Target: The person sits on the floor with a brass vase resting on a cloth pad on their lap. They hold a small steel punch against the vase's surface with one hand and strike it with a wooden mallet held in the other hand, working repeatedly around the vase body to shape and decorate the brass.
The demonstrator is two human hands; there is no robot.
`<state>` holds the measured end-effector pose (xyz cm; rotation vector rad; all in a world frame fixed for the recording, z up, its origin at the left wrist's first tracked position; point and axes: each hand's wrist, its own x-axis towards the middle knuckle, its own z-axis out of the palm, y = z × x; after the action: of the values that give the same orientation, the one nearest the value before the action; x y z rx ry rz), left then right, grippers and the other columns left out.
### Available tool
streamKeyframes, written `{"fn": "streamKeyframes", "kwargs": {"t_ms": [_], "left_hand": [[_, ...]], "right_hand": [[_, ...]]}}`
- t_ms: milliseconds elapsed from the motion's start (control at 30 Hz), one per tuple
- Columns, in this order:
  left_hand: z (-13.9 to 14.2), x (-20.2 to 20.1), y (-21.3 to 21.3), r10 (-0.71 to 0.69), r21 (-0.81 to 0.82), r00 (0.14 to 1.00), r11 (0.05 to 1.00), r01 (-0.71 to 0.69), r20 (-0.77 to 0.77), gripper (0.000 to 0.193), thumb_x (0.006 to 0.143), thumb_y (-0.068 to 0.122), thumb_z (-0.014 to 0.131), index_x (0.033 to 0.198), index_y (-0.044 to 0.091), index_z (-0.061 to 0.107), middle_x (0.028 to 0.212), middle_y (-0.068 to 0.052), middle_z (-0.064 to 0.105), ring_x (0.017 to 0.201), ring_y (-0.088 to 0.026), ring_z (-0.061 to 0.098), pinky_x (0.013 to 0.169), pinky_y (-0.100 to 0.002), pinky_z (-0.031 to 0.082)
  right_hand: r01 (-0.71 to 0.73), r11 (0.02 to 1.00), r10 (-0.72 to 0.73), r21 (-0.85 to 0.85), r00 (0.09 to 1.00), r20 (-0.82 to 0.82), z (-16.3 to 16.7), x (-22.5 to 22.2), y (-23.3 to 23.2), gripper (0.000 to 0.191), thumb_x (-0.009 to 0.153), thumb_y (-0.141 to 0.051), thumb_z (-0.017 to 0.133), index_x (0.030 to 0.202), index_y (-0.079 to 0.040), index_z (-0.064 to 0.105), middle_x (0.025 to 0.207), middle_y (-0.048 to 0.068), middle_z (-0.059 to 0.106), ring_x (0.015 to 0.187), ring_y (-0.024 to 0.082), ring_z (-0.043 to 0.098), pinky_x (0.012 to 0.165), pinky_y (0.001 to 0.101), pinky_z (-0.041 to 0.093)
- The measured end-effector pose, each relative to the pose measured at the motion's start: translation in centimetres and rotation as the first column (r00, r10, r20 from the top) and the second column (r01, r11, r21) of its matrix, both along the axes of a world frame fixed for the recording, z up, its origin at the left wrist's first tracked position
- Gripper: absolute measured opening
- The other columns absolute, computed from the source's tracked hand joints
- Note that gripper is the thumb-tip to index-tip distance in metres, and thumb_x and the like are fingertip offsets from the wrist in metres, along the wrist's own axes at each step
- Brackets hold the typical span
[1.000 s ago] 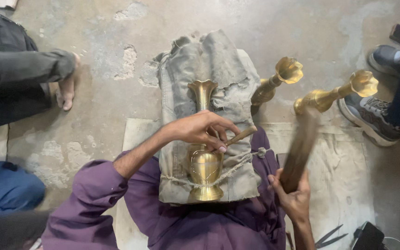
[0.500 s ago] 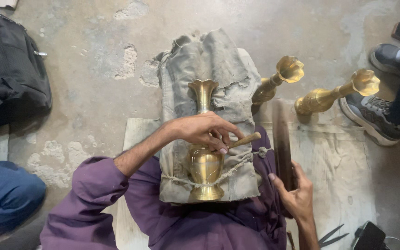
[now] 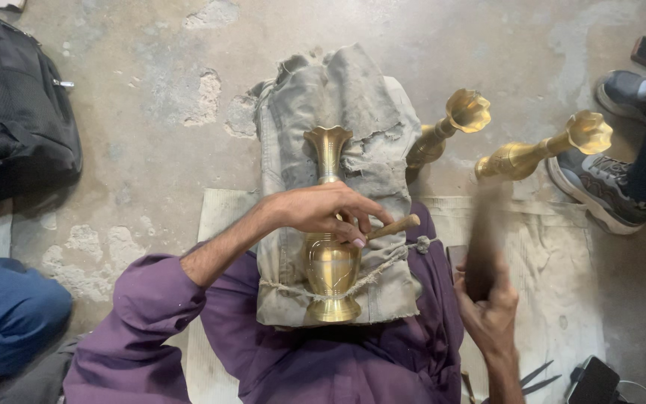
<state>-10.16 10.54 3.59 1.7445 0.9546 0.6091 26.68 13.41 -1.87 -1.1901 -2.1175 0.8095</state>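
A brass vase (image 3: pixel 330 254) lies on a grey cloth-wrapped block (image 3: pixel 338 150) across my lap, tied down with a cord. My left hand (image 3: pixel 323 209) rests on the vase's body and pinches a short wooden-handled tool (image 3: pixel 392 227) against it. My right hand (image 3: pixel 491 307) grips a dark flat wooden bat (image 3: pixel 481 247), held upright and motion-blurred, to the right of the block.
Two more brass vases (image 3: pixel 443 135) (image 3: pixel 540 150) lie on the concrete floor at the right. Another person's sneakers (image 3: pixel 600 187) stand beside them. A black backpack (image 3: pixel 16 112) sits at the left, a blue-clad knee (image 3: pixel 9 314) below it. A pale mat (image 3: pixel 562 262) lies under me.
My right hand has swung the wooden bat, which now stands blurred and closer to me. The person at the upper left has gone, uncovering the backpack. My left hand stays on the vase.
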Motion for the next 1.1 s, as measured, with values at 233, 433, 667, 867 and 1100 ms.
{"fn": "streamKeyframes", "kwargs": {"t_ms": [233, 433, 667, 867, 1100], "left_hand": [[0.6, 0.3, -0.3, -0.024, 0.083, 0.999, 0.996, 0.026, -0.035, 0.053, 0.09, 0.022, 0.075, 0.141, 0.017, 0.061, 0.097, -0.003, 0.082, 0.091, -0.017, 0.08, 0.082, -0.037, 0.064], [0.3, 0.1, -0.5, 0.032, 0.095, 0.998, 0.995, -0.027, -0.059, 0.054, 0.089, 0.023, 0.077, 0.14, 0.016, 0.062, 0.098, -0.006, 0.082, 0.092, -0.018, 0.08, 0.08, -0.036, 0.064], [0.1, -0.2, -0.9, 0.059, 0.13, 0.998, 0.99, -0.057, -0.013, 0.054, 0.09, 0.023, 0.077, 0.14, 0.014, 0.061, 0.099, -0.007, 0.081, 0.094, -0.019, 0.08, 0.081, -0.037, 0.063], [-0.1, -0.2, -1.3, 0.095, 0.095, 0.996, 0.991, -0.094, -0.003, 0.052, 0.091, 0.025, 0.075, 0.141, 0.017, 0.061, 0.098, -0.006, 0.082, 0.094, -0.019, 0.08, 0.082, -0.036, 0.063], [-0.2, -0.1, -1.6, 0.126, 0.092, 0.992, 0.988, -0.127, 0.012, 0.051, 0.092, 0.024, 0.075, 0.141, 0.017, 0.061, 0.099, -0.006, 0.081, 0.096, -0.019, 0.08, 0.083, -0.037, 0.065]], "right_hand": [[0.02, 0.998, -0.019, 0.056, 1.0, -0.015, 0.4, 0.3, -0.2, 0.059, 0.088, -0.003, 0.073, 0.143, -0.011, 0.052, 0.11, 0.013, 0.075, 0.092, 0.025, 0.076, 0.079, 0.0349, 0.062], [0.027, 0.999, -0.027, -0.039, 1.0, -0.002, 0.4, 0.6, -0.3, 0.063, 0.088, -0.004, 0.073, 0.146, -0.018, 0.054, 0.108, 0.014, 0.074, 0.093, 0.023, 0.075, 0.081, 0.0349, 0.061], [-0.036, 0.994, 0.023, -0.099, 0.99, -0.136, -1.0, 0.7, 0.5, 0.061, 0.089, -0.002, 0.071, 0.146, -0.019, 0.056, 0.116, 0.017, 0.073, 0.103, 0.026, 0.074, 0.09, 0.0361, 0.063], [-0.024, 0.996, 0.01, -0.088, 0.989, -0.15, -1.2, 1.0, 1.1, 0.064, 0.089, 0.0, 0.074, 0.149, -0.013, 0.053, 0.117, 0.015, 0.072, 0.103, 0.018, 0.072, 0.091, 0.0323, 0.062], [-0.053, 0.997, 0.053, 0.054, 0.999, -0.001, 0.3, 0.9, 1.7, 0.073, 0.083, 0.006, 0.071, 0.152, -0.006, 0.052, 0.13, 0.016, 0.072, 0.109, 0.019, 0.072, 0.094, 0.0328, 0.058]]}}
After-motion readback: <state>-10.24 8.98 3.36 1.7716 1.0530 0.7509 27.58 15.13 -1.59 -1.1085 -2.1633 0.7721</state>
